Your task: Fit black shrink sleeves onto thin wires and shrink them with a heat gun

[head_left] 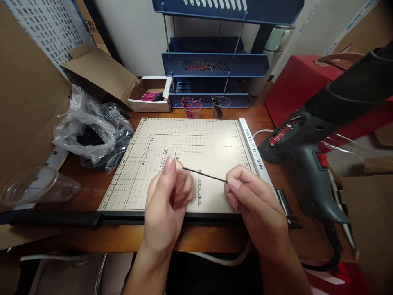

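Observation:
A thin, straight black cord stretches between my hands over the paper cutter. My right hand pinches one end between thumb and forefinger, its other fingers curled. My left hand is closed, fingers curled in and thumb pointing up; the cord's other end lies at its curled forefinger. How firmly the left fingers grip that end is partly hidden. Beyond the cutter stand a clear cup of pink-red strands and a clear cup of dark pieces.
On the left are a plastic bag with black contents, a clear cup and the cutter's black handle. An open box and blue shelf trays stand behind. A heat gun and red case occupy the right.

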Demonstrator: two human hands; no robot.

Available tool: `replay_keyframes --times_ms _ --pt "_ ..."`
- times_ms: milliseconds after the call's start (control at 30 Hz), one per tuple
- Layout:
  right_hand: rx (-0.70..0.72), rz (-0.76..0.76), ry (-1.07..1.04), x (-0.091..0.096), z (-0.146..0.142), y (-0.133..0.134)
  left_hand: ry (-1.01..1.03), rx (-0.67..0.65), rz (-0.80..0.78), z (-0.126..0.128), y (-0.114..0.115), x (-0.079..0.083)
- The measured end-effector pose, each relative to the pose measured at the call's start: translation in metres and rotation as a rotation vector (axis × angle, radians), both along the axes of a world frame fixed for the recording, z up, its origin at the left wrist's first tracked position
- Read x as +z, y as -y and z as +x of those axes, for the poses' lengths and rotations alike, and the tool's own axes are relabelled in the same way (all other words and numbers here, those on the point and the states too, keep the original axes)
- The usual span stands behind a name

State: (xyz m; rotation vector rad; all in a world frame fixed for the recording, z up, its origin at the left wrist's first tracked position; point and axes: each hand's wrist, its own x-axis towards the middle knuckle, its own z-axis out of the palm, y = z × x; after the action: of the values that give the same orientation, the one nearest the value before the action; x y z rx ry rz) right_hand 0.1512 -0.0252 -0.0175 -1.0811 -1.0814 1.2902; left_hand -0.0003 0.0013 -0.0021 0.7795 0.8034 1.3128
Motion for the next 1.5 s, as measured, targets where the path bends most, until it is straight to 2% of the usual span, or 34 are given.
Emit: replay_keyframes --times_ms 100,200,300,433,633,933,1133,1500 --pt "0.0 -0.003 0.006 0.0 0.0 0.0 -0.089 -0.089 0.034 -0.003 0.002 -0.002" --pt "0.066 -0.036 0.016 0.0 0.001 0.0 -0.26 -0.231 0.093 -0.004 0.002 -0.001" --pt "0.139 -0.068 0.03 -0.001 0.003 0.001 -0.338 -0.35 0.124 -0.004 0.001 0.001" --pt "0.177 -0.071 0.04 -0.001 0.003 0.001 -0.373 -0.307 0.122 -0.005 -0.001 -0.003" --pt "0.098 0.002 0.027 0.0 0.002 0.001 -0.364 -0.191 0.104 -0.006 0.002 -0.01" --pt "0.036 -0.02 0.069 0.0 -0.001 0.001 -0.417 -0.22 0.111 -0.004 0.001 -0.003" --pt "0.071 -0.012 0.011 -0.001 0.0 0.001 -0.487 -0.26 0.128 0.0 0.001 0.0" --pt "0.018 -0.051 -0.056 0.006 -0.006 -0.002 -0.477 -0.22 0.091 -0.002 0.001 0.002"
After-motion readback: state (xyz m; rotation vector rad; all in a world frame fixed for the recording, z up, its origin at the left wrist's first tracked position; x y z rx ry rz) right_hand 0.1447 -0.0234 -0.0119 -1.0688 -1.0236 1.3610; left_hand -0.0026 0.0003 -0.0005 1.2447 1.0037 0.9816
